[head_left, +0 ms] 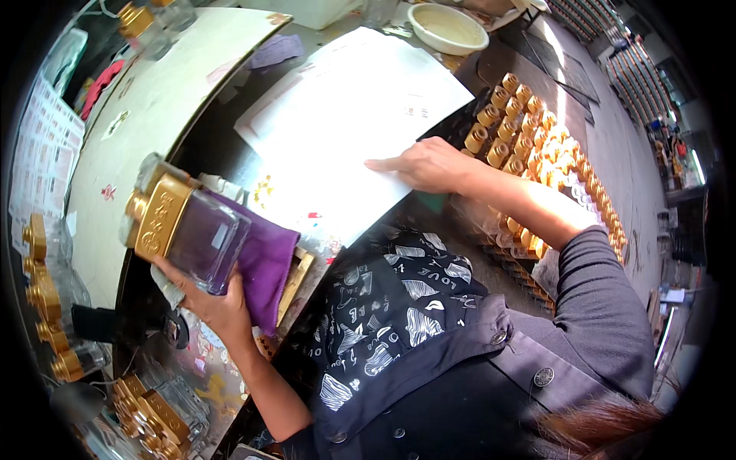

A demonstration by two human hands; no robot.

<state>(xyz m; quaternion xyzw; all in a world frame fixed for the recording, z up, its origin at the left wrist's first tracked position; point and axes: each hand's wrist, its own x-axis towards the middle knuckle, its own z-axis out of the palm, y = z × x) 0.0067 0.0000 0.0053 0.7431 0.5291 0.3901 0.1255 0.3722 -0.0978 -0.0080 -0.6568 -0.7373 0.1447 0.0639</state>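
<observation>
My left hand [218,305] is wrapped round the lower side of a clear glass bottle [201,244] with a gold-coloured shoulder [164,216] and neck, holding it tilted. Beneath the bottle lies a purple cloth [270,257]. My right hand [435,165] rests at the edge of a bright white sheet of paper [330,115], index finger stretched over it and the other fingers curled in. Glare washes out the paper, so whatever the fingertips may pinch there cannot be made out. Small gold bits [264,190] and red bits [313,215] show near the sheet's lower end.
On my right stand rows of gold-topped bottles [521,142]. More gold-topped bottles [46,307] line the left, with another group [149,414] at the lower left. A white bowl [448,29] sits at the back. A pale board [153,100] and a printed sheet [44,146] lie left.
</observation>
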